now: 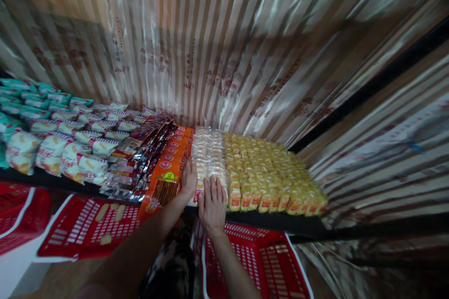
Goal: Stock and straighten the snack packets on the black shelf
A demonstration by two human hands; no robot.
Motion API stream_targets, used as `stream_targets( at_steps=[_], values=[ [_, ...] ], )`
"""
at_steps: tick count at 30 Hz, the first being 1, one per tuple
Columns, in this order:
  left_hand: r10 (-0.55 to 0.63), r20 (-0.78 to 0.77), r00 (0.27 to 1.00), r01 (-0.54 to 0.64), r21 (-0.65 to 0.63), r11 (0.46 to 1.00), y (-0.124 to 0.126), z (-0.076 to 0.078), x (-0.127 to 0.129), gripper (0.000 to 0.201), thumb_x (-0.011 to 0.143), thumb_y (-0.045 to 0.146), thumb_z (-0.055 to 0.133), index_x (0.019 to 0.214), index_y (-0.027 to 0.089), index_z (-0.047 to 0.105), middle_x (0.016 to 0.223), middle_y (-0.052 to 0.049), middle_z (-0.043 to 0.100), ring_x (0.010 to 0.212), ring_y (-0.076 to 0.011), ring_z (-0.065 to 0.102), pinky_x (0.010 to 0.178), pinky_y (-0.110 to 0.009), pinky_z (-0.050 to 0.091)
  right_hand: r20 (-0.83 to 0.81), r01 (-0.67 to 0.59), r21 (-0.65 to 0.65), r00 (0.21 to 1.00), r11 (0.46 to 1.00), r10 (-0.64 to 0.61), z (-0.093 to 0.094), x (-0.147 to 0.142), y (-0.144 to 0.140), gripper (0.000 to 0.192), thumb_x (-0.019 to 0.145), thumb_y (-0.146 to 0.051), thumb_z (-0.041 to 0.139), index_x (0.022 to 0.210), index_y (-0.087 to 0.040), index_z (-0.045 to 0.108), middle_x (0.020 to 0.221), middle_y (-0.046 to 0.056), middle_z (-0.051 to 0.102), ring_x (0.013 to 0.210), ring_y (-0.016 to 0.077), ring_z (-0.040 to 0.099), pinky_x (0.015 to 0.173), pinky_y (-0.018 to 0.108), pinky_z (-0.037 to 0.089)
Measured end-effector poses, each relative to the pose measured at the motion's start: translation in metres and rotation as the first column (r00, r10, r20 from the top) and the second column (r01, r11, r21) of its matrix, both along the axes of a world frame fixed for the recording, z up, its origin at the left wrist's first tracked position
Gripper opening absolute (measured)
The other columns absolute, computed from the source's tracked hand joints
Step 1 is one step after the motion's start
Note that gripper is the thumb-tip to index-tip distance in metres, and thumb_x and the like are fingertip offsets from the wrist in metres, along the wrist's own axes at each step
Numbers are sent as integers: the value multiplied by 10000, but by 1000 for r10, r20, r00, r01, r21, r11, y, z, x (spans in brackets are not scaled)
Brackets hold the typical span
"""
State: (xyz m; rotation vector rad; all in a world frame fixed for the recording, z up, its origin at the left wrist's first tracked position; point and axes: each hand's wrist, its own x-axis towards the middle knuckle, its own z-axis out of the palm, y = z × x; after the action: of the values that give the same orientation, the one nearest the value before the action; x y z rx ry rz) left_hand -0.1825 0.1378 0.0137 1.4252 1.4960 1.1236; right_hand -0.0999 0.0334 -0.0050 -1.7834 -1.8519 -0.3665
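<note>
Far left of the shelf (42, 178): green-and-white snack bags (31, 103) toward the back, then white bags with red-and-blue trim (70, 147) running up to the front edge. Next along, a row of dark glossy packets (143, 149) standing on edge, then a row of orange packets (171, 159) reaching from the back to the front edge, the frontmost one showing a picture of brown sticks. Left hand (189, 178) lies at the front edge of the shelf, fingers together, palm flat against the seam between the orange packets and the pale clear-wrapped cakes (208, 152); whether it grips anything cannot be told. Right hand (212, 203) sits just beside it, back up, fingers slightly spread and pressed on the frontmost pale clear-wrapped cakes at the shelf's front edge, not closed around any of them. These cakes form a narrow column running from the front edge back to the curtain. To their right, touching them, a wide block of small yellow packets (266, 168) fills the shelf out to its right end. Striped shiny curtain (224, 46) hangs behind the shelf. Below the front edge: red plastic baskets, one at left (87, 229) holding a few pale pieces, one at right (266, 261) under the right forearm.
</note>
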Motion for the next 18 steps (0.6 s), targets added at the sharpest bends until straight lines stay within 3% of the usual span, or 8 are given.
stream_targets(
  at_steps=[9, 18],
  values=[
    [52, 1, 999, -52, 5, 999, -9, 12, 10, 480, 945, 338, 224, 1337, 119, 393, 1399, -120, 436, 1307, -181, 380, 1090, -308, 288, 33, 71, -4, 997, 997, -71, 8, 1, -1, 458, 925, -323, 382, 1348, -158, 440, 1448, 103, 368, 1380, 235, 221, 1087, 433, 214],
    [67, -28, 997, -67, -7, 998, -7, 11, 16, 507, 943, 345, 226, 1352, 91, 385, 1403, -122, 429, 1308, -196, 378, 1106, -324, 267, 77, 87, -7, 993, 996, -86, 6, 5, 0, 464, 921, -311, 384, 1351, -142, 433, 1447, 112, 367, 1383, 236, 207, 1083, 434, 214]
  ],
)
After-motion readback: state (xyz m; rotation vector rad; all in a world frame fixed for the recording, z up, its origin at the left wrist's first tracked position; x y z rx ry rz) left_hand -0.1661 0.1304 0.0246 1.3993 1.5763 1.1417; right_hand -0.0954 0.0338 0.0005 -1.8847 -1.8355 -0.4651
